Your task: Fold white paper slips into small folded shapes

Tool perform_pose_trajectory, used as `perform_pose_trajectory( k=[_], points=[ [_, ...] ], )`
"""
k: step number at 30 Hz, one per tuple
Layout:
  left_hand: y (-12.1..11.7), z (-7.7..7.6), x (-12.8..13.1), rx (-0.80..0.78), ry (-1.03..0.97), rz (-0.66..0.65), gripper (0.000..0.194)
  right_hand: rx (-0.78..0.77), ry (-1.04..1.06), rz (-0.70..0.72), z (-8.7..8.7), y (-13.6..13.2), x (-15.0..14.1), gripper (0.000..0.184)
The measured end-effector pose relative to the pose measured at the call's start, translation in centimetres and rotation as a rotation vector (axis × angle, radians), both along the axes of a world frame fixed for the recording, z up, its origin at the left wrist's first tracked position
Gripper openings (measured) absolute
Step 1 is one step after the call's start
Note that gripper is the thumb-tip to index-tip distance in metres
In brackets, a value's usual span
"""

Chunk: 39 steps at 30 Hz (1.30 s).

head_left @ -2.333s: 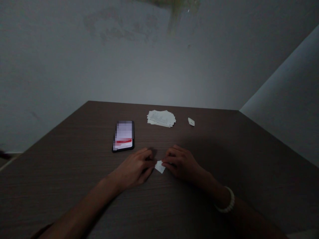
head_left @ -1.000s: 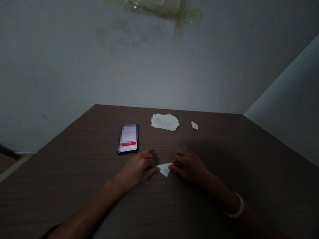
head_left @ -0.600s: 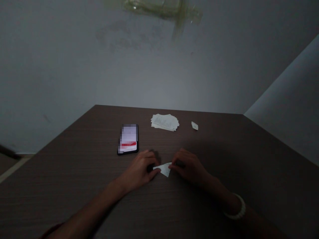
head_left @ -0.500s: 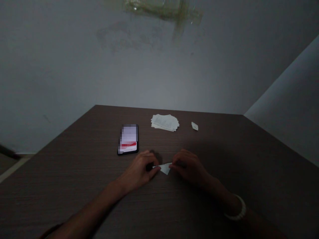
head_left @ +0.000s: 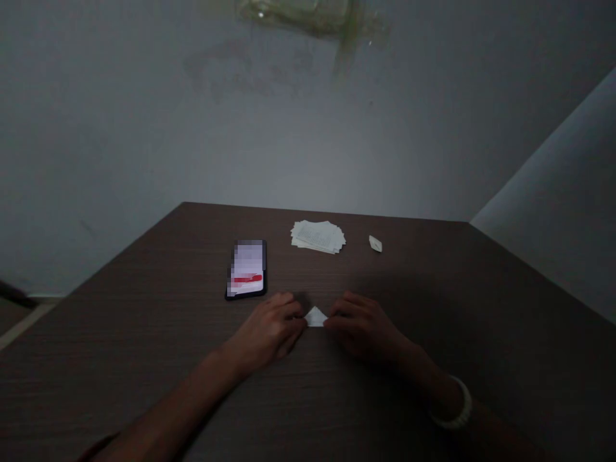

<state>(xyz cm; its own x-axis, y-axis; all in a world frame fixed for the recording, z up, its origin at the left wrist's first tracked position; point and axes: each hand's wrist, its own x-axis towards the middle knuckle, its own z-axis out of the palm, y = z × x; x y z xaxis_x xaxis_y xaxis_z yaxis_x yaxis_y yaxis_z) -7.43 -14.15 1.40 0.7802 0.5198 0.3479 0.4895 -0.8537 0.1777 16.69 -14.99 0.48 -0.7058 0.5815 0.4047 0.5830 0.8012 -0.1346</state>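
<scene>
Between my two hands is a small folded piece of white paper [head_left: 316, 317], a triangle with its point facing away from me and its straight edge towards me. My left hand [head_left: 276, 326] is closed, pinching the paper's left corner between thumb and fingers. At the right corner, my right hand [head_left: 360, 324] pinches it the same way, its fingers curled. Both hands rest low over the brown table [head_left: 308, 398]. The corners themselves are covered by my fingertips.
Left of centre lies a phone [head_left: 248, 268] with its screen lit. Behind my hands is a fanned pile of printed paper sheets [head_left: 317, 236]. A small folded paper piece [head_left: 375, 244] lies right of the pile. The wall [head_left: 308, 147] rises at the table's far edge.
The paper between my hands has been turned or refolded: its point faced me and now faces away. My fingers have closed in tighter at both corners.
</scene>
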Motion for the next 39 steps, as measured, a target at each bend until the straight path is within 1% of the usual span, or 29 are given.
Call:
perform_pose_trajectory(
  k=[4,6,10,16,19,23,28,31,34,37,39],
  points=[
    [0.0,0.2,0.0,-0.070,0.024,-0.014,0.026,-0.103,0.002,-0.004,0.2,-0.2,-0.1,0.014],
    [-0.1,0.5,-0.1,-0.091,0.022,-0.025,0.026,-0.130,0.013,-0.002,0.3,-0.3,0.0,0.014],
    [-0.4,0.9,-0.1,-0.105,0.030,-0.032,0.023,-0.133,-0.021,0.007,0.5,-0.6,-0.2,0.011],
    [-0.5,0.9,-0.1,-0.110,0.014,-0.030,0.022,-0.103,-0.091,0.034,0.7,-1.1,-0.6,0.020],
    [-0.5,1.0,-0.1,-0.120,0.017,-0.028,0.022,-0.122,-0.091,0.038,0.9,-1.2,-0.7,0.022],
    [-0.6,1.2,-0.1,-0.123,0.010,-0.028,0.022,-0.145,-0.068,0.006,1.0,-1.1,-0.6,0.019],
    [-0.6,1.3,-0.1,-0.129,-0.019,-0.028,0.023,-0.141,-0.024,-0.049,1.1,-1.0,0.4,0.017],
    [-0.5,1.1,-0.1,-0.151,-0.028,-0.025,0.023,-0.127,-0.006,-0.057,1.0,-0.9,0.7,0.016],
    [-0.4,0.8,-0.1,-0.164,-0.036,-0.024,0.022,-0.108,-0.020,-0.076,0.7,-0.7,0.5,0.019],
    [-0.2,0.4,0.0,-0.171,-0.032,-0.036,0.020,-0.074,-0.024,-0.146,0.2,-0.3,0.0,0.025],
    [-0.1,0.1,0.1,-0.176,-0.044,-0.027,0.018,-0.062,-0.022,-0.194,-0.1,-0.1,-0.4,0.025]
  ],
)
